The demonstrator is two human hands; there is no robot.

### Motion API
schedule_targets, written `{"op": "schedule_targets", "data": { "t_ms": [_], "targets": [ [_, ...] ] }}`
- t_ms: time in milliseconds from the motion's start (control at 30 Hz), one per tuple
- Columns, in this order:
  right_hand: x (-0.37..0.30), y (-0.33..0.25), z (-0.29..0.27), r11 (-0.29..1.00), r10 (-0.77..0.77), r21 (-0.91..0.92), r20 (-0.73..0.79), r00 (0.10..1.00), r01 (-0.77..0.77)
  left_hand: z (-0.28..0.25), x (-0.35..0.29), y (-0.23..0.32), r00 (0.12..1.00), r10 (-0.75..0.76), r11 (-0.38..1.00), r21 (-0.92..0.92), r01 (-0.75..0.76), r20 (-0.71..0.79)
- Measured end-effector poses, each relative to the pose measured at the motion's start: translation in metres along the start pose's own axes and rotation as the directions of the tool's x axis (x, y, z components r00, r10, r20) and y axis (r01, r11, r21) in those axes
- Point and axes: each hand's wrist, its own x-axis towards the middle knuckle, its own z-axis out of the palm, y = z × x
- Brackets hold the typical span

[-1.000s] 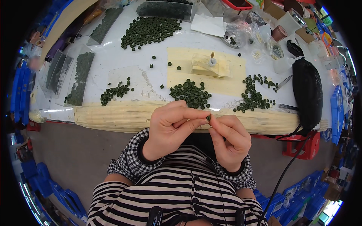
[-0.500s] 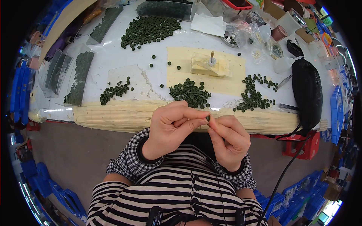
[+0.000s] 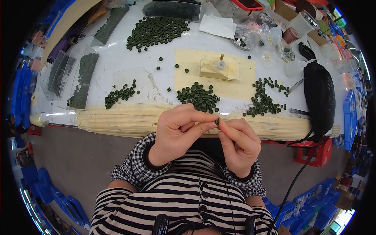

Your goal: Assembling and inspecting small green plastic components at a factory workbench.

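Pinched at the fingertips is a small dark green disc-shaped piece [image 3: 217,122], partly hidden and turned on its edge. My left hand [image 3: 178,127] grips it between thumb and forefinger. From the other side, my right hand [image 3: 241,143] is also closed, its thumb and forefinger on the same piece. Both hands are over the padded, cream-coloured front edge [image 3: 121,120] of the table. Just beyond them lies a heap of similar green pieces [image 3: 197,97]. Smaller heaps flank it, one on the left [image 3: 119,96] and another on the right [image 3: 262,98].
A tape-wrapped block [image 3: 219,68] with a short upright peg stands on a cream sheet [image 3: 246,88]. Farther back is a large heap of green pieces [image 3: 154,34]. Clear trays [image 3: 83,80] line the left. Tweezers [image 3: 296,85] and a black pouch [image 3: 319,98] are at right.
Almost nothing differs. The whole view has shifted very slightly, and both hands keep the green piece pinched in the same place over the table edge.
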Motion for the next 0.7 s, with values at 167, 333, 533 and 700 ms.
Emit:
{"op": "schedule_targets", "data": {
  "t_ms": [167,333,533,700],
  "targets": [
    [0.001,-0.001,0.0,1.0,0.004,0.0,0.004,1.0,-0.004,0.0,0.0,0.0,1.0,0.003,1.0,0.009,-0.003,-0.014],
    [0.001,0.002,-0.003,0.998,0.023,-0.055,-0.07,0.997,-0.027,-0.013,0.007,-0.002,0.996,0.032,0.967,0.255,-0.01,-0.08],
    [0.001,0.008,-0.007,0.996,0.021,-0.08,-0.101,0.995,-0.029,-0.025,0.013,-0.007,0.992,0.024,0.897,0.442,0.032,-0.122],
    [0.001,0.002,-0.008,0.993,0.061,-0.102,-0.021,0.998,-0.062,-0.024,0.013,-0.01,0.986,0.018,0.915,0.4,0.051,-0.167]
  ]
}}
